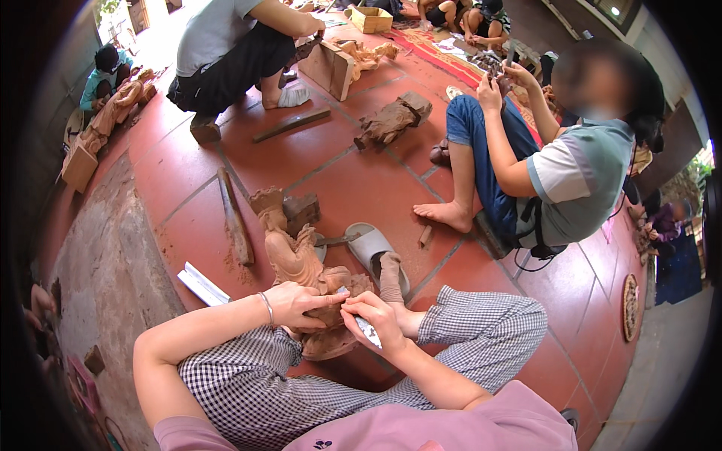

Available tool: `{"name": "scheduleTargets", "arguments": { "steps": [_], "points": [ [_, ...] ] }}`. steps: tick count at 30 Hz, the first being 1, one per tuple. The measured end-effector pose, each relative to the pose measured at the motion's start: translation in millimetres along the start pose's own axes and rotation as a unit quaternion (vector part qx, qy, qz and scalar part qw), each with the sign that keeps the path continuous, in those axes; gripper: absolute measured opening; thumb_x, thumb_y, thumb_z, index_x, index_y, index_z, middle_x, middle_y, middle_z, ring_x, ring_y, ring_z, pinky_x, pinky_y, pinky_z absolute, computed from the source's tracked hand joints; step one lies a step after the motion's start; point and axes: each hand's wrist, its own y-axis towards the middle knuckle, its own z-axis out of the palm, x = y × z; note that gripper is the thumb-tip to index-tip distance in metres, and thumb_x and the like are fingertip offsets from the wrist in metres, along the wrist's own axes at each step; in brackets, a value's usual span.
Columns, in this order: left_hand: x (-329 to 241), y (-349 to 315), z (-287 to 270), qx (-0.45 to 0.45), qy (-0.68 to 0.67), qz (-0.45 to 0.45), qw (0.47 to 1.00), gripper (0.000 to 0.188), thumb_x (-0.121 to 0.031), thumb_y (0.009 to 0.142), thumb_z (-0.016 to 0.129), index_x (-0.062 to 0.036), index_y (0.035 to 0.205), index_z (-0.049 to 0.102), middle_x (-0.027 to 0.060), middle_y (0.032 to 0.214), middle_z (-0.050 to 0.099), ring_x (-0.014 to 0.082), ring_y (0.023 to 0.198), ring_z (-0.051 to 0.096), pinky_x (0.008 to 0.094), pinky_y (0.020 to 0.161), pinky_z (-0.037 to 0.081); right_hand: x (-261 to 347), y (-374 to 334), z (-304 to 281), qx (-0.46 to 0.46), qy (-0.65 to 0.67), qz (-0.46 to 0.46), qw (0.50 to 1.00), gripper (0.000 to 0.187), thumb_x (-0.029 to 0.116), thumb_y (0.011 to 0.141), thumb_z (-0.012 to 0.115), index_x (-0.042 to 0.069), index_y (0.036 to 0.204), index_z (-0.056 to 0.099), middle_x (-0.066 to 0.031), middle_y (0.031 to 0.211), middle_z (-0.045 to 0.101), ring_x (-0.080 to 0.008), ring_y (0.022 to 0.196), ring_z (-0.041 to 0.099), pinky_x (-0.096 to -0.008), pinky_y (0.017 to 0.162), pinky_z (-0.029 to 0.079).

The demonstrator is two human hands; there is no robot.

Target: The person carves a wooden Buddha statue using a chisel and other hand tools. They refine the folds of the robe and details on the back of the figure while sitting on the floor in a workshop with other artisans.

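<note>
A reddish-brown wooden carving of a seated figure (pixel 289 252) leans between my bent legs, its crowned head pointing away from me. My left hand (pixel 298 305) is closed around the lower part of the carving, its fingers pressed on the wood. Close by on the right, my right hand (pixel 374 317) is closed on a slim white item (pixel 368 331) with dark marks, partly hidden in the palm. A small pale tip shows at the fingertips of both hands, against the carving. What kind of thing the white item is, I cannot make out.
A wooden mallet-like stick (pixel 235 218) and a white angled strip (pixel 203 284) lie to the left. Beyond the carving are a grey slipper (pixel 370 248) and a rough wooden block (pixel 394 120). One person (pixel 579 180) sits at right; another (pixel 226 52) squats ahead.
</note>
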Motion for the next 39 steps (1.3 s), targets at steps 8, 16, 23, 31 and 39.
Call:
{"name": "scheduleTargets", "arguments": {
  "steps": [8, 16, 23, 31, 39],
  "points": [
    [1.9, -1.1, 2.4, -0.011, -0.01, -0.011, 1.0, 0.088, -0.041, 0.086, 0.073, -0.0203, 0.159, 0.028, 0.0133, 0.08, 0.064, 0.0322, 0.068, 0.067, 0.0428, 0.061, 0.054, -1.7, 0.5, 6.9, -0.053, 0.007, -0.004, 0.999, 0.015, -0.002, 0.08, 0.075, -0.003, 0.095, 0.072, -0.014, 0.093, 0.069, -0.0252, 0.08, 0.07, -0.0317, 0.07, 0.057],
    [-4.0, 1.1, -2.2, -0.003, -0.029, -0.032, 0.999, 0.091, -0.04, 0.085, 0.073, -0.0217, 0.16, 0.025, 0.0144, 0.081, 0.065, 0.0331, 0.068, 0.066, 0.0435, 0.061, 0.053, -2.9, 3.2, 4.5, -0.076, 0.041, 0.019, 0.996, 0.013, -0.001, 0.082, 0.075, -0.003, 0.095, 0.073, -0.0153, 0.094, 0.069, -0.0237, 0.08, 0.07, -0.0309, 0.07, 0.056],
    [-7.0, 4.4, -10.8, 0.045, -0.027, -0.038, 0.998, 0.09, -0.04, 0.086, 0.073, -0.0237, 0.16, 0.024, 0.0155, 0.078, 0.065, 0.0337, 0.067, 0.066, 0.0439, 0.06, 0.052, -3.6, -4.3, -1.6, -0.052, 0.068, 0.04, 0.995, 0.013, -0.002, 0.082, 0.074, -0.003, 0.094, 0.072, -0.0154, 0.092, 0.068, -0.0246, 0.08, 0.069, -0.0314, 0.069, 0.055],
    [-4.1, 1.6, -4.1, 0.017, -0.031, -0.04, 0.999, 0.094, -0.041, 0.085, 0.073, -0.0215, 0.161, 0.021, 0.016, 0.08, 0.066, 0.0347, 0.067, 0.067, 0.0446, 0.062, 0.052, -5.1, -2.2, 6.9, -0.079, 0.074, 0.044, 0.993, 0.013, -0.002, 0.083, 0.074, -0.003, 0.096, 0.072, -0.0155, 0.095, 0.069, -0.0239, 0.081, 0.068, -0.0309, 0.071, 0.055],
    [-4.7, 3.3, -10.8, 0.042, -0.025, -0.034, 0.998, 0.092, -0.039, 0.085, 0.073, -0.0217, 0.161, 0.022, 0.0151, 0.081, 0.066, 0.0336, 0.069, 0.067, 0.0432, 0.062, 0.052, 1.0, 2.2, -1.5, -0.037, 0.048, 0.043, 0.997, 0.014, -0.002, 0.082, 0.074, -0.002, 0.096, 0.072, -0.014, 0.093, 0.068, -0.0248, 0.079, 0.069, -0.0314, 0.07, 0.056]
  ]
}}
